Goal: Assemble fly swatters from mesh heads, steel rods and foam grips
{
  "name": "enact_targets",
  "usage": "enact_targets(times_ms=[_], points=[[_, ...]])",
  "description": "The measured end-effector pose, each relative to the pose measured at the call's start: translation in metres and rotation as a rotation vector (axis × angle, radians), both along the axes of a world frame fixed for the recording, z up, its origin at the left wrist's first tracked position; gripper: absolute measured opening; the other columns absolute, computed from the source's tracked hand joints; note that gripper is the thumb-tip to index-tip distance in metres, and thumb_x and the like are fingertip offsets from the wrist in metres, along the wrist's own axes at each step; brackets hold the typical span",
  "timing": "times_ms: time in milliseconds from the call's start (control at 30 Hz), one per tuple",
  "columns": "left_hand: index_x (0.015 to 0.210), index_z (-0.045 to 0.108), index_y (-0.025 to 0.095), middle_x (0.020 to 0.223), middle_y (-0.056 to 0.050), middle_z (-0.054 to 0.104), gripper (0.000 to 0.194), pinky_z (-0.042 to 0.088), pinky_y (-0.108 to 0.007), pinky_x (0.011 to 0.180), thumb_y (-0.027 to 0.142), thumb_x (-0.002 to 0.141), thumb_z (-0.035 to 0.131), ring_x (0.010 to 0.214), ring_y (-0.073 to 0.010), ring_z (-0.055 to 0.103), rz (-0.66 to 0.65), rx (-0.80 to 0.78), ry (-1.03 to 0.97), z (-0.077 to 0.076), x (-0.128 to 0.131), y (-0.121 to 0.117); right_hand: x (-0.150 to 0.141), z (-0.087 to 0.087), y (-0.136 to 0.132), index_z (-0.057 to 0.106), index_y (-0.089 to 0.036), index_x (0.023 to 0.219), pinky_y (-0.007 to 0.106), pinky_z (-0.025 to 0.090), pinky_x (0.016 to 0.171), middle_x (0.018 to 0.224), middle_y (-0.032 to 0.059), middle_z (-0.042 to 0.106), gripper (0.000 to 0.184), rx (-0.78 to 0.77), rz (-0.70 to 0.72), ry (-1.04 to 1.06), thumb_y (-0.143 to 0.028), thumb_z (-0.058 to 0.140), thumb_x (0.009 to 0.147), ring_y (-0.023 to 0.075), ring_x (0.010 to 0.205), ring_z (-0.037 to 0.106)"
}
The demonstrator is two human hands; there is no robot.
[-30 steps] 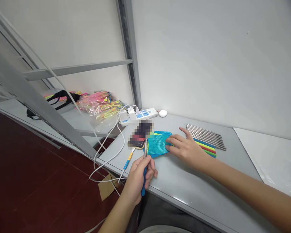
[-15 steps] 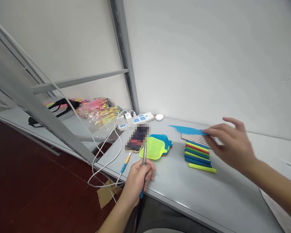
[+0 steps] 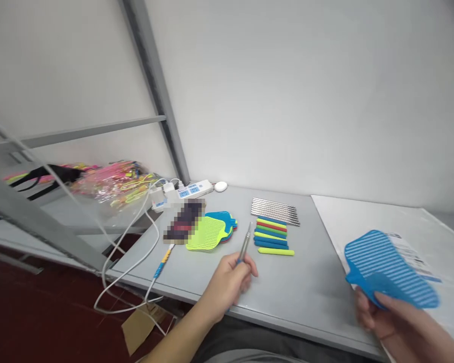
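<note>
My left hand (image 3: 232,277) is closed around a metal rod (image 3: 245,242) with a blue grip, its tip pointing up and away from me. At the right, my right hand (image 3: 393,317) pinches a blue fly swatter head (image 3: 382,262), somewhat blurred, held over a white sheet. Near the middle of the table lies a row of coloured handle grips (image 3: 271,237) in green, red, blue and yellow. Behind them are several silver metal rods (image 3: 274,209) side by side. Left of these, yellow-green and blue swatter heads (image 3: 208,234) are stacked.
A pixelated phone (image 3: 183,222) with a cable lies beside the swatter heads. Behind it stand a power strip (image 3: 192,190) and a white round object (image 3: 221,186). White sheeting with a label (image 3: 412,257) covers the table's right side. Bagged colourful items (image 3: 113,179) lie beyond a metal frame.
My right hand has carried the blue swatter head from above the metal rods to the right, over the white sheet. My left hand keeps hold of the rod. The view has turned right.
</note>
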State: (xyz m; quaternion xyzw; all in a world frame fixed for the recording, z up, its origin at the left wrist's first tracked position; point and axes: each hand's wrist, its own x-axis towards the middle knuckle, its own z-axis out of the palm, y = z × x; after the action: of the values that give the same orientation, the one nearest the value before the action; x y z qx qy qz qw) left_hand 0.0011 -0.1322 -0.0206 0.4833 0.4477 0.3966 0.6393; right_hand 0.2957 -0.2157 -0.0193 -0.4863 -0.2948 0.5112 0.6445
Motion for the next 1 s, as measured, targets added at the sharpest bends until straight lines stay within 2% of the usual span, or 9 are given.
enact_targets(times_ms=[67,133,233,400,500,600,767,1000], points=[[0.078,0.066,0.015,0.049,0.008,0.035,0.017,0.018,-0.021,0.042,0.025,0.080,0.053,0.044,-0.0079,0.028,-0.180,0.033,0.101,0.003,0.020,-0.005,-0.013,0.003,-0.005,0.066,-0.024,0.097,0.032,0.047,0.048,0.074,0.0033,0.062,0.019,-0.009,0.021,0.069,-0.029,0.071,0.079,0.0191,0.060,0.055],[0.087,0.070,0.015,0.054,0.007,0.038,0.022,0.020,-0.021,0.045,0.030,0.085,0.054,0.047,-0.0081,0.029,-0.361,0.119,0.244,0.007,0.037,-0.008,-0.018,0.007,-0.001,0.066,-0.023,0.093,0.030,0.045,0.051,0.070,0.0020,0.059,0.013,0.000,0.047,0.093,-0.031,0.067,0.084,0.0163,0.057,0.051],[0.092,0.071,0.018,0.060,0.005,0.044,0.028,0.025,-0.022,0.048,0.036,0.090,0.050,0.052,-0.0094,0.035,-0.502,0.235,0.426,0.011,0.057,-0.010,-0.014,0.005,0.010,0.065,-0.019,0.082,0.031,0.045,0.059,0.068,0.0024,0.058,0.017,-0.009,0.088,0.094,-0.035,0.063,0.088,0.0155,0.059,0.051],[0.089,0.071,0.020,0.063,0.003,0.055,0.028,0.030,-0.023,0.054,0.035,0.092,0.048,0.058,-0.0126,0.045,-0.519,0.370,0.561,0.009,0.069,-0.011,-0.010,-0.012,0.016,0.062,-0.020,0.078,0.030,0.041,0.061,0.069,0.0008,0.056,0.019,0.035,0.078,0.134,-0.036,0.064,0.088,0.0150,0.062,0.050],[0.090,0.070,0.020,0.059,0.004,0.052,0.029,0.029,-0.023,0.051,0.036,0.094,0.045,0.053,-0.0127,0.041,-0.526,0.363,0.585,0.006,0.067,-0.012,-0.009,-0.018,0.016,0.062,-0.020,0.077,0.030,0.040,0.062,0.068,0.0005,0.055,0.018,0.079,0.131,0.172,-0.035,0.065,0.086,0.0154,0.063,0.050],[0.089,0.070,0.021,0.058,0.003,0.051,0.029,0.029,-0.023,0.051,0.036,0.094,0.046,0.052,-0.0135,0.041,-0.519,0.397,0.602,0.007,0.067,-0.013,-0.006,-0.020,0.016,0.061,-0.019,0.074,0.031,0.040,0.063,0.068,0.0002,0.055,0.018,0.083,0.170,0.197,-0.032,0.067,0.085,0.0149,0.063,0.050],[0.094,0.070,0.021,0.061,0.002,0.055,0.030,0.032,-0.023,0.055,0.037,0.096,0.045,0.056,-0.0146,0.045,-0.502,0.461,0.619,0.010,0.071,-0.014,-0.004,-0.024,0.015,0.063,-0.019,0.083,0.030,0.040,0.063,0.074,0.0009,0.058,0.011,0.112,0.213,0.156,-0.029,0.066,0.087,0.0148,0.066,0.053],[0.082,0.062,0.023,0.063,0.001,0.054,0.036,0.030,-0.025,0.058,0.046,0.098,0.040,0.059,-0.0164,0.048,-0.581,0.518,0.688,0.014,0.072,-0.018,-0.005,-0.024,0.013,0.063,-0.018,0.081,0.031,0.039,0.064,0.073,0.0008,0.057,0.014,0.119,0.241,0.144,-0.031,0.066,0.087,0.0148,0.066,0.052]])
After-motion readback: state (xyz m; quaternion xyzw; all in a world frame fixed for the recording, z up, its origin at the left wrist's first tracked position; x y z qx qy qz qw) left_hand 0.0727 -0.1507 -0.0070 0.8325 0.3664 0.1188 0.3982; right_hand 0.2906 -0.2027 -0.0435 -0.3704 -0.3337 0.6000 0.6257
